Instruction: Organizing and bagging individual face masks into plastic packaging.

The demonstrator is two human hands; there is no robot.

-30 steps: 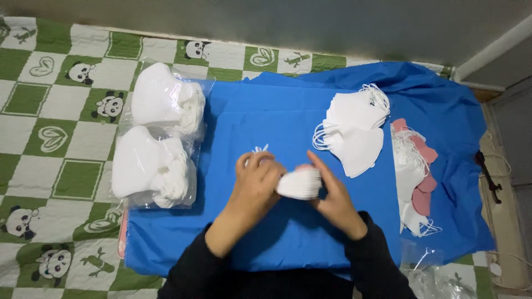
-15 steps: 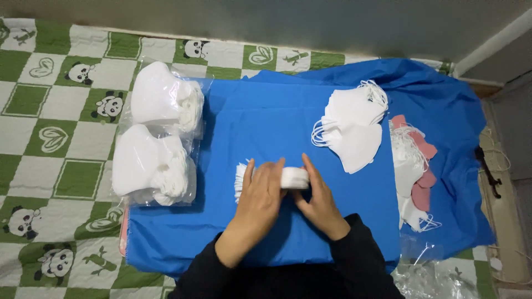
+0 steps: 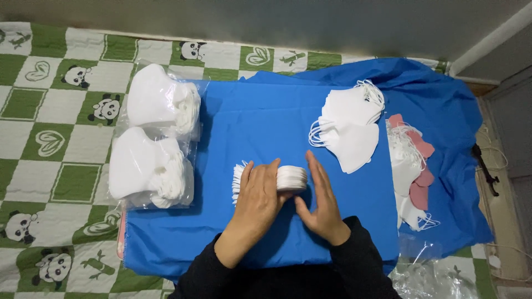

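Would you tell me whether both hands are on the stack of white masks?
Yes, the left hand lies over the mask stack and the right hand presses its side.

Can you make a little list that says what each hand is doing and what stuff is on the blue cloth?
left hand: lies on top of a stack of white face masks, pressing it
right hand: flat against the stack's right side
blue cloth: spread over a green panda mat
loose white masks: upper right
pink masks: far right
bagged masks: two clear bags, left

Matt white fabric mask stack (image 3: 291, 178); smooth blue cloth (image 3: 260, 119); glossy clear plastic bags (image 3: 152, 138).
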